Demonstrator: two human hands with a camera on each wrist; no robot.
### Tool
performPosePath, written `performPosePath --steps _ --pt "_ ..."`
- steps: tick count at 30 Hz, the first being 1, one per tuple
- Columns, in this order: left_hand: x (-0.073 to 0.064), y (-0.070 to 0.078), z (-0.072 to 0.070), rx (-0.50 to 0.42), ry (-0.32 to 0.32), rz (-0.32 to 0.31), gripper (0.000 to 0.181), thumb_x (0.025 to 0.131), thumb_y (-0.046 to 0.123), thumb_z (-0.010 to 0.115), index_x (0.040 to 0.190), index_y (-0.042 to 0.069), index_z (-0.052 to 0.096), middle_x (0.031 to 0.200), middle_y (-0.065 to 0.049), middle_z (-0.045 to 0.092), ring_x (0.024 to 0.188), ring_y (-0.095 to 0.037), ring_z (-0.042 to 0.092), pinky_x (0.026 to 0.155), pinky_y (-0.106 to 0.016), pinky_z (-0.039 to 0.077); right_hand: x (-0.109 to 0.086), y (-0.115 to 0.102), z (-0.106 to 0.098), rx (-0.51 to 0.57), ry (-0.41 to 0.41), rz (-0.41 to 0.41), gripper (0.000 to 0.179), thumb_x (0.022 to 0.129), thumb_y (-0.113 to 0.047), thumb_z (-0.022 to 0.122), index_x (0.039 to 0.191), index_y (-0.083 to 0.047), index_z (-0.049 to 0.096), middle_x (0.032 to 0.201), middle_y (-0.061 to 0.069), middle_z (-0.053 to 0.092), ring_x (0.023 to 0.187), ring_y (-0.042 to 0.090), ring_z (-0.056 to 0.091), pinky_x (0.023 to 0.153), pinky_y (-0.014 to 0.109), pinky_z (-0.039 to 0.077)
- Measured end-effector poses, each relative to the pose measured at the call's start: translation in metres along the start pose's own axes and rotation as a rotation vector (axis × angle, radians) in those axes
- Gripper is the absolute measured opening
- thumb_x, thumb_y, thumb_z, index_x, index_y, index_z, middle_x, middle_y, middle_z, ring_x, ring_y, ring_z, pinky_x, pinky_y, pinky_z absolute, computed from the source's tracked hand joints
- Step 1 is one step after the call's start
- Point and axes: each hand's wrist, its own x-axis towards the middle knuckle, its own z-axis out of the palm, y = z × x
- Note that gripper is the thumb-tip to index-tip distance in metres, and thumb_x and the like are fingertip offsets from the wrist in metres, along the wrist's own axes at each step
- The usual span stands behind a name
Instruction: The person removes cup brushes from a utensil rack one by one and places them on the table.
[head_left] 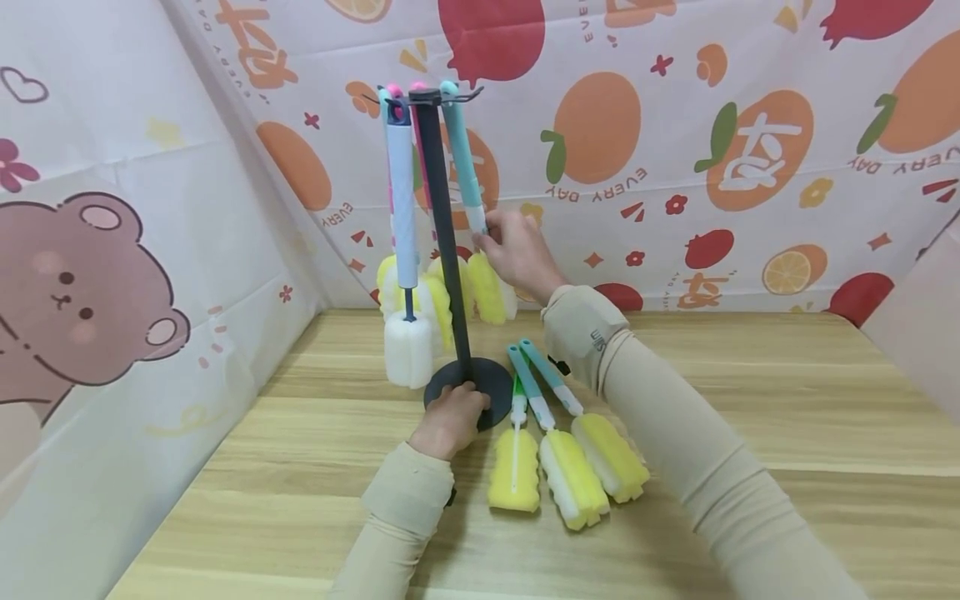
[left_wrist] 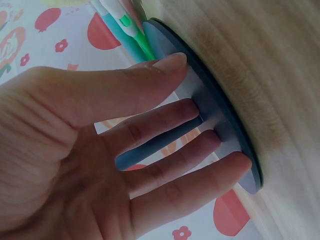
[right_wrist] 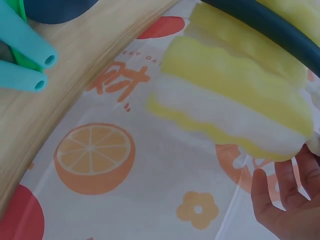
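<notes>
A black stand (head_left: 442, 208) with hooks at its top stands on a round base (left_wrist: 220, 110). My left hand (head_left: 450, 421) rests its fingertips on that base, the fingers fairly straight and spread in the left wrist view. My right hand (head_left: 517, 254) pinches the lower handle of a sponge bottle brush (head_left: 462, 158) at the stand's right hook. The brush's yellow and white sponge head (right_wrist: 235, 95) hangs beside the pole. Also hanging is a bottle brush with a pale blue handle (head_left: 404, 200) and white sponge, with several yellow-and-white ones behind.
Three sponge brushes lie on the wooden table right of the base: one with a green handle (head_left: 514, 467), a teal-handled one (head_left: 573, 479) and another teal-handled one (head_left: 611, 458). A fruit-print cloth (head_left: 600, 125) hangs behind; a bear-print cloth (head_left: 82, 283) covers the left side.
</notes>
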Motion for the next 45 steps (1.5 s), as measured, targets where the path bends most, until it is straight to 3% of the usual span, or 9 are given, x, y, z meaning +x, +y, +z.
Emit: performPosePath --steps 28,45 --pt "-0.001 -0.001 0.0 0.015 0.001 0.009 0.026 0.089 -0.005 0.073 0.113 0.006 0.077 0.113 -0.022 0.063 0.097 -0.045 0.058 0.079 -0.054 0.055 -0.008 0.002 0.008 0.025 0.025 0.009 0.023 0.104 -0.012 0.06 0.119 0.003 0.067 0.096 0.013 0.067 0.075 0.023 0.056 0.065 0.029 0.047" --pt "0.0 -0.001 0.002 0.009 0.005 0.003 0.027 0.09 -0.007 0.071 0.113 0.006 0.077 0.114 -0.022 0.063 0.099 -0.045 0.058 0.08 -0.055 0.054 -0.011 0.003 0.006 -0.024 0.051 -0.075 0.02 0.103 -0.009 0.059 0.113 0.007 0.067 0.088 0.014 0.066 0.065 0.022 0.052 0.058 0.027 0.043"
